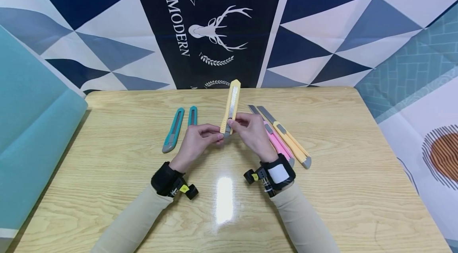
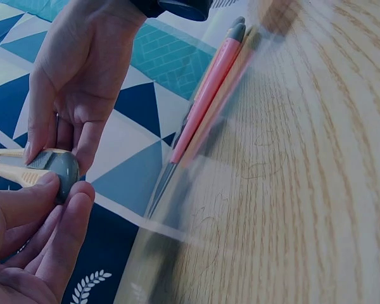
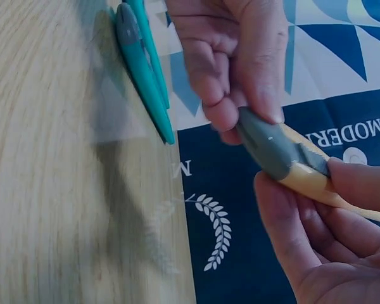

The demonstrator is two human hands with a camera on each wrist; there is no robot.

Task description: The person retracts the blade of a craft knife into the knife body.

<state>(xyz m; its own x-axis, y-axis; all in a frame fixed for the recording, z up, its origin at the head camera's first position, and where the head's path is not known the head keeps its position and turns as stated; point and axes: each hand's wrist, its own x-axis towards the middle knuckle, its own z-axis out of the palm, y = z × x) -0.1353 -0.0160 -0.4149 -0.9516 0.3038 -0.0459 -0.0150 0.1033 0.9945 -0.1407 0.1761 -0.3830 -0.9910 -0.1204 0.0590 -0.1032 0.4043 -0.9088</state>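
A yellow box cutter (image 1: pixel 233 100) is held up over the table's far part, its grey end towards me and no blade showing beyond its far tip. My left hand (image 1: pixel 198 139) pinches the grey end cap (image 3: pixel 266 142) between thumb and fingers. Gripping the body from the other side, my right hand (image 1: pixel 253 130) has its thumb at the grey slider (image 3: pixel 311 157). Two teal box cutters lie left of the hands: one whole (image 1: pixel 173 130), the other (image 1: pixel 193 115) partly hidden by my left hand. Beyond my right hand lie a pink box cutter (image 1: pixel 277 141) and another yellow one (image 1: pixel 292 141), blades out.
The wooden table (image 1: pixel 118 173) carries all the cutters. A patterned cloth backdrop (image 1: pixel 214 26) rises behind its far edge, and a teal panel (image 1: pixel 32 125) borders the left side. The exposed blades (image 1: pixel 266 114) point away, close to my right hand.
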